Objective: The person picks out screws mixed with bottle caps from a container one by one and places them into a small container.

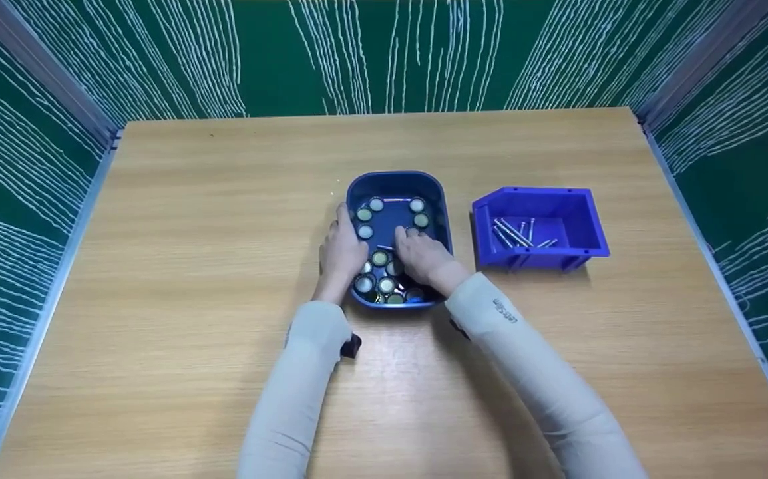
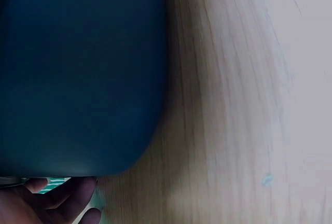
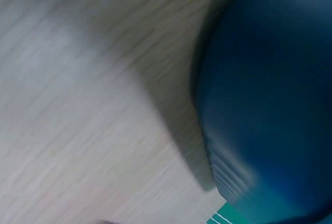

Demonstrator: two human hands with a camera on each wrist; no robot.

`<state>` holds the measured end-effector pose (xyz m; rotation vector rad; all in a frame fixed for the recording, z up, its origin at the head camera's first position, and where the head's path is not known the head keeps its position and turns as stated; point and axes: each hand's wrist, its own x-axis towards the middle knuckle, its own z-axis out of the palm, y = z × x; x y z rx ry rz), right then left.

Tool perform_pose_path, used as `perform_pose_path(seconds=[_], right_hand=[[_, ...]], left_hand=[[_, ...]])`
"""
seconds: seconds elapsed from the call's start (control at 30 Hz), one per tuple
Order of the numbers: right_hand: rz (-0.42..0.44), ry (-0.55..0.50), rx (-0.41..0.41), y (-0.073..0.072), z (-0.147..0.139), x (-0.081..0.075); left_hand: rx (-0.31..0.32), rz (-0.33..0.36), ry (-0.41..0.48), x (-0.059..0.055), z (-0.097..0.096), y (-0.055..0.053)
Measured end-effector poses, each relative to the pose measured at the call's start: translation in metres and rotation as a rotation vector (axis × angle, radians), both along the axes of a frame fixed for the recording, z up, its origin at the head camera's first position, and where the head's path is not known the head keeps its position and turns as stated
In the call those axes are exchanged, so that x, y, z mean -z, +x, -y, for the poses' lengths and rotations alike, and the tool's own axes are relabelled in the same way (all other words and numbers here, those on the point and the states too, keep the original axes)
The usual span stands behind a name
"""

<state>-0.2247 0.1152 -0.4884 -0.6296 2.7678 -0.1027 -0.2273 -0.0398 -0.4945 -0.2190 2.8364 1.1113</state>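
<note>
A dark blue tub (image 1: 397,178) stands in the middle of the table with several bottle caps (image 1: 386,285) inside, pale and greenish on top. My left hand (image 1: 345,249) grips the tub's left wall; in the left wrist view its fingers (image 2: 72,198) show at the lower left, beside the tub's outer side (image 2: 83,79). Over the right wall reaches my right hand (image 1: 427,258), its fingertips down among the caps. Close to those fingertips lies a thin shiny piece (image 1: 385,248), probably a screw. Whether the right fingers pinch anything is hidden. The right wrist view shows only the tub's outside (image 3: 259,99).
To the right of the tub sits a bright blue open-front bin (image 1: 574,223) with several long silver screws (image 1: 514,233) inside. Green panels with white streaks (image 1: 384,60) border the wooden table (image 1: 191,266) at the back and sides.
</note>
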Motion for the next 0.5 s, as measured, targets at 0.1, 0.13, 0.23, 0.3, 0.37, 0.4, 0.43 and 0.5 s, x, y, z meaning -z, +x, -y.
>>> perform_pose_path(seconds=[0.1,0.13,0.23,0.3,0.37,0.4,0.43,0.5], right_hand=[[-0.025,-0.006,-0.026,-0.0005,-0.0006,-0.0029],[-0.03,-0.01,-0.026,-0.0007,-0.0007,-0.004],[-0.041,-0.014,-0.025,-0.001,-0.0011,-0.0064],[-0.042,-0.022,-0.018,-0.0012,-0.0016,-0.0075],[-0.04,-0.026,-0.015,-0.0016,-0.0025,-0.0079],[-0.039,-0.035,-0.011,-0.002,-0.0029,-0.0081],[-0.04,-0.045,-0.009,-0.0024,-0.0035,-0.0082],[-0.053,-0.07,-0.006,-0.0031,-0.0047,-0.0091]], left_hand=[[0.0,-0.003,-0.001,-0.0002,0.0002,-0.0001],[0.0,-0.004,-0.004,-0.0001,0.0003,0.0],[-0.001,-0.002,-0.012,-0.0001,0.0002,0.0006],[-0.002,0.002,-0.017,-0.0001,-0.0001,0.0009],[-0.004,0.007,-0.014,-0.0001,-0.0005,0.001],[-0.006,0.008,-0.012,-0.0001,-0.0007,0.001],[-0.006,0.008,-0.012,-0.0001,-0.0009,0.0008],[-0.009,0.006,-0.008,-0.0005,-0.0013,0.0005]])
